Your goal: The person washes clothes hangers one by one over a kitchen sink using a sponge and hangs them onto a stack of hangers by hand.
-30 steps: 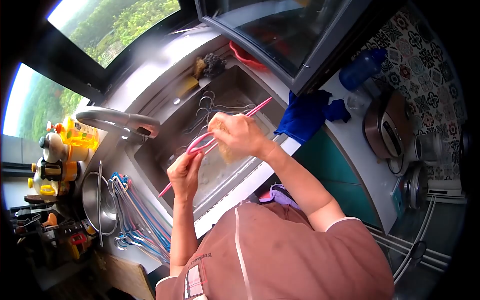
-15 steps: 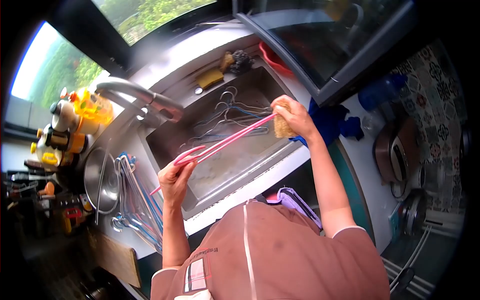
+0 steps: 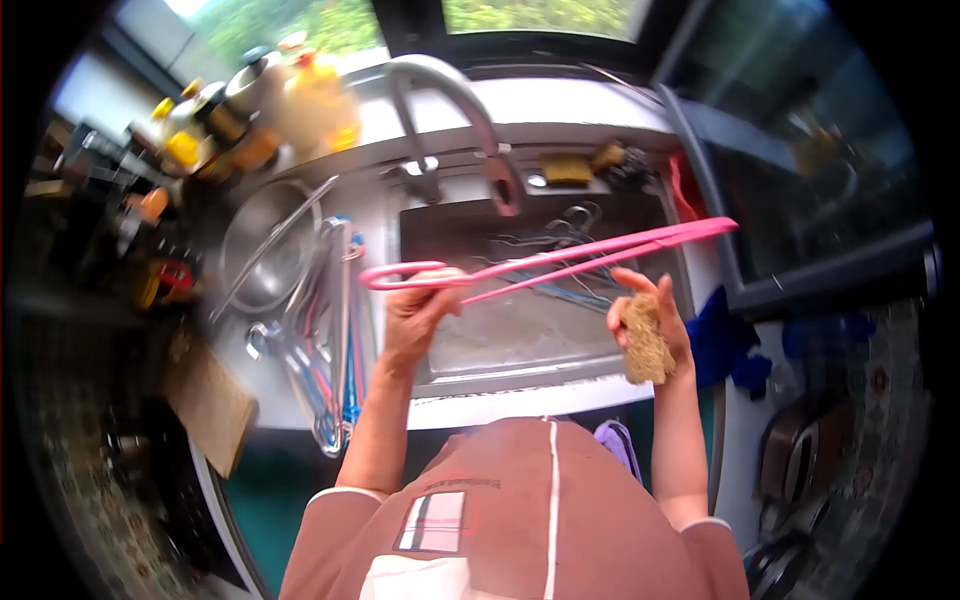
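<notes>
My left hand (image 3: 412, 322) is closed around a pink clothes hanger (image 3: 590, 247) near its curved hook end. The hanger stretches to the right over the sink (image 3: 480, 345), its far end beyond my right hand. In my right hand (image 3: 674, 330) a tan, rough-looking sponge (image 3: 648, 347) rests against the palm, with the fingers partly raised; this hand is just below the hanger and apart from it. Several wire hangers (image 3: 575, 228) lie in the sink basin. More hangers (image 3: 335, 300), some blue and grey, are piled on the counter to the left.
A curved faucet (image 3: 480, 110) reaches over the sink. Bottles (image 3: 315, 105) and a metal bowl (image 3: 248, 265) stand at the left. A yellow sponge (image 3: 566, 169) lies on the back ledge. An open window pane (image 3: 800, 180) juts in above a blue cloth (image 3: 720, 340) at the right.
My right hand has come off the hanger and dropped lower with the sponge. The hanger's far end has swung up and right in my left hand. The view has turned.
</notes>
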